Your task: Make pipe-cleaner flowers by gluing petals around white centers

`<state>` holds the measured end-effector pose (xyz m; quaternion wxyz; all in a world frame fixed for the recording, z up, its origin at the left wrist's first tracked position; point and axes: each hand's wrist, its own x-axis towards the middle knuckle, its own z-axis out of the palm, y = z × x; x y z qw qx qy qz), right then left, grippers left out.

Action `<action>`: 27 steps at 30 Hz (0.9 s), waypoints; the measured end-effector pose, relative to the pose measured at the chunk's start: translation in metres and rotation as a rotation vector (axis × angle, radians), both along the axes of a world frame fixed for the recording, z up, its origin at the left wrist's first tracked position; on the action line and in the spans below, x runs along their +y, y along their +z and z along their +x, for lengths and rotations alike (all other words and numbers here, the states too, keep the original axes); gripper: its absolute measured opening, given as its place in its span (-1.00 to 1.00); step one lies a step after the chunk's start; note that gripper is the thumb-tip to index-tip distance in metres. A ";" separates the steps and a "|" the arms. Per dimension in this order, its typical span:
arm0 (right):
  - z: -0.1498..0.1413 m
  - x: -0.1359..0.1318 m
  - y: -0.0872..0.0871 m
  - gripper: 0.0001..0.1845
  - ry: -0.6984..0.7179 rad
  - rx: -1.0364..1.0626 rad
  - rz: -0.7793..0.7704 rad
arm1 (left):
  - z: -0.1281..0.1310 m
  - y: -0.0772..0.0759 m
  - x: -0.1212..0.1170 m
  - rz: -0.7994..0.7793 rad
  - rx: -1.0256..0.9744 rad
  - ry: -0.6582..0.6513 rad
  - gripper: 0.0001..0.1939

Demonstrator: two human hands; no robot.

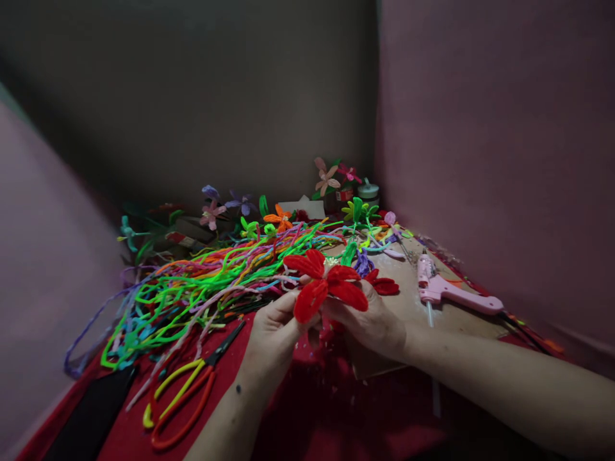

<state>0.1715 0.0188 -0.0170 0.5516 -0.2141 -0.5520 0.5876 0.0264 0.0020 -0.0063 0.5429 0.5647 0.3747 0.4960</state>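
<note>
In the head view, the left hand [278,323] pinches a red flower [329,285] from its near left side, thumb and fingers closed at the lower petals. The right hand [377,326] grasps the same flower from the other side, its fingertips partly hidden behind the petals. The flower is thus between the two hands, its open face turned up toward the camera. More red petals [384,283] show just beyond the right hand's knuckles; whether they are part of that flower, I cannot tell.

To the left of the left hand and beyond it spreads a heap of fuzzy stems [211,275], green, orange, pink and purple. Nearer, just left of the left wrist, scissors [210,365] with one yellow and one red handle lie on a red cloth [312,403]. Farther left of that hand is a flat black item [91,416].

To the right of the right hand, above its forearm, a pink glue gun [449,293] lies on a brown board [468,323], a clear stick [430,314] projecting from its near end. Straight beyond the hands are a purple bundle [364,264], an orange flower [281,218], a pale pink flower [327,178] and a lidded jar [368,191].
</note>
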 end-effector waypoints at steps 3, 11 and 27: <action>0.001 0.001 -0.003 -0.82 -0.026 -0.007 -0.003 | 0.002 -0.002 0.000 -0.009 -0.026 0.007 -0.90; -0.002 0.003 0.001 -0.81 -0.027 0.000 0.069 | 0.003 0.000 -0.002 -0.166 -0.107 0.010 -0.89; 0.001 0.010 -0.003 -0.76 0.163 0.001 0.050 | 0.003 0.004 -0.002 -0.240 -0.246 -0.063 -0.76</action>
